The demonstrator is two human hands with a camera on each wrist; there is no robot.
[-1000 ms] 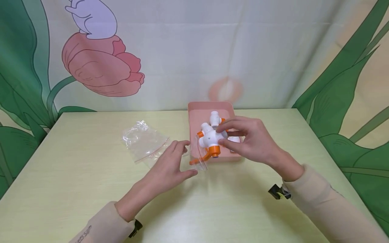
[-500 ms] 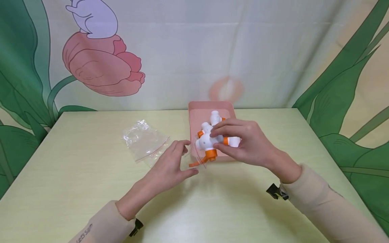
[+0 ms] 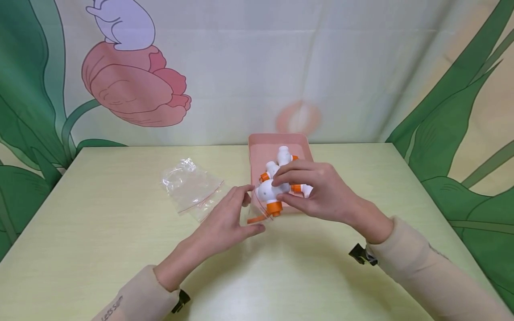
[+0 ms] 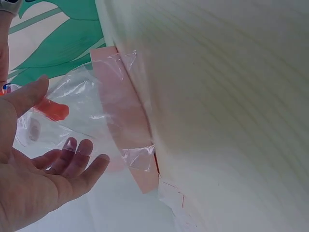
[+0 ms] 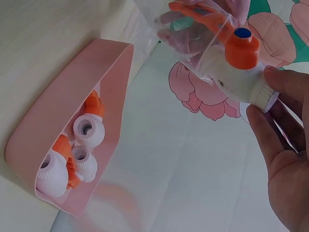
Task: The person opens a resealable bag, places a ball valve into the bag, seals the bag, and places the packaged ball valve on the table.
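Observation:
My right hand [image 3: 327, 189] pinches the ridged end of a white plastic valve [image 3: 266, 191] with an orange collar and an orange lever. In the right wrist view the collar's opening [image 5: 243, 33] shows blue inside. My left hand [image 3: 225, 218] holds a clear zip bag [image 4: 79, 104] by its mouth, thumb and fingers spread apart. The orange lever [image 5: 200, 17] reaches inside the bag, while most of the white body stays outside. Exactly how the left fingertips grip the film is hard to tell.
A pink tray [image 3: 260, 145] stands behind the hands at the table's back. Several similar white-and-orange valves [image 5: 89, 130] lie in it. Left of the tray, flat clear zip bags [image 3: 192, 185] lie on the pale table [image 3: 100, 223]. A printed curtain [image 3: 241, 67] hangs behind.
My right hand has moved left and toward me with the valve, bringing its lever further into the bag. The left hand has stayed almost in place.

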